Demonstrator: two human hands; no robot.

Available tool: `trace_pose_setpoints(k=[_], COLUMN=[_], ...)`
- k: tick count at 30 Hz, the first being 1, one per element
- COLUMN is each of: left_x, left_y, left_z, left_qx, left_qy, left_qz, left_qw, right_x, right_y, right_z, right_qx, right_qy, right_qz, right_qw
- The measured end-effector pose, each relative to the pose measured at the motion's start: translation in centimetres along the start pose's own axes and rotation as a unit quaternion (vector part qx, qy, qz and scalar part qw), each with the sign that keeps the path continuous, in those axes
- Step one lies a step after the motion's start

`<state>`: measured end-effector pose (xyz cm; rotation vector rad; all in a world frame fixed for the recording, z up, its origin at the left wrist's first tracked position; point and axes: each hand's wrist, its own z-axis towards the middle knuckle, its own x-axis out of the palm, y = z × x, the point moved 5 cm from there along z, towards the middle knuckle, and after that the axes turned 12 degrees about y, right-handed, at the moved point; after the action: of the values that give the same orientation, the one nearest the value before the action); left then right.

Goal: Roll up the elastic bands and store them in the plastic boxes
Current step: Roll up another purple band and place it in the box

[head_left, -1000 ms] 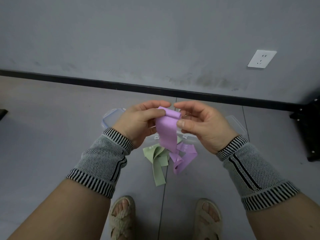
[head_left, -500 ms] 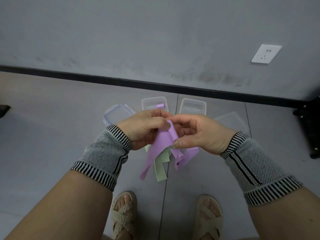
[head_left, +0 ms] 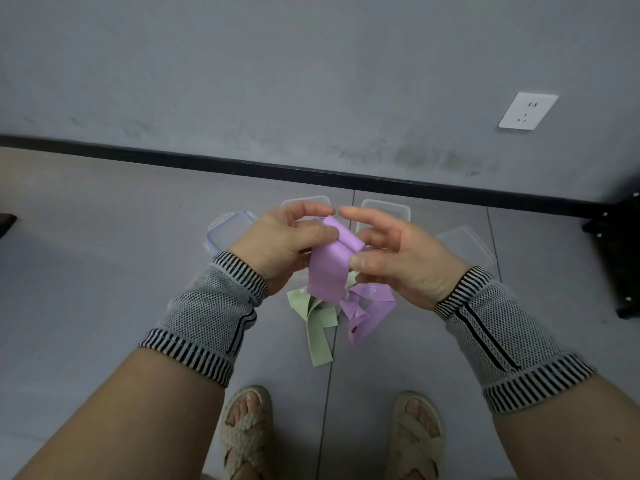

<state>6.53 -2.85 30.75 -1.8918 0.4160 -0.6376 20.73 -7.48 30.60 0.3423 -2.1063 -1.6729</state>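
Head view: the left hand (head_left: 277, 247) and right hand (head_left: 398, 261) both pinch a partly rolled purple band (head_left: 329, 268) in mid-air, its free end hanging. Below, on the floor (head_left: 104, 254), lie a green band (head_left: 317, 323), a second purple band (head_left: 367, 310) and clear plastic boxes (head_left: 384, 207).

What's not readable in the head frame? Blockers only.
- Left clear box, head view: contents hidden by left hand.
- Right clear box: near part hidden by right hand.
- Purple band: number of turns in the roll not visible.
- Print on the floor purple band: too small.
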Motion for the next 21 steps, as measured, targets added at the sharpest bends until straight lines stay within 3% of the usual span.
trace_pose_setpoints(k=[5,8,21], left_x=[-0.3,0.1,0.9], left_y=[-0.4,-0.7,-2.5], left_z=[0.1,0.1,-1.0], left_qx=[0.091,0.117,0.200], left_qy=[-0.073,-0.084,-0.096], left_qz=[0.034,0.052,0.203], left_qw=[0.993,0.988,0.954], right_x=[-1.1,-1.4,-1.3], right_y=[0.5,1.0,1.9], right_z=[-0.3,-0.6,-0.9], right_qx=[-0.065,-0.090,-0.131], right_qy=[-0.163,-0.212,-0.225], right_qz=[0.018,-0.001,-0.038], right_qw=[0.984,0.973,0.965])
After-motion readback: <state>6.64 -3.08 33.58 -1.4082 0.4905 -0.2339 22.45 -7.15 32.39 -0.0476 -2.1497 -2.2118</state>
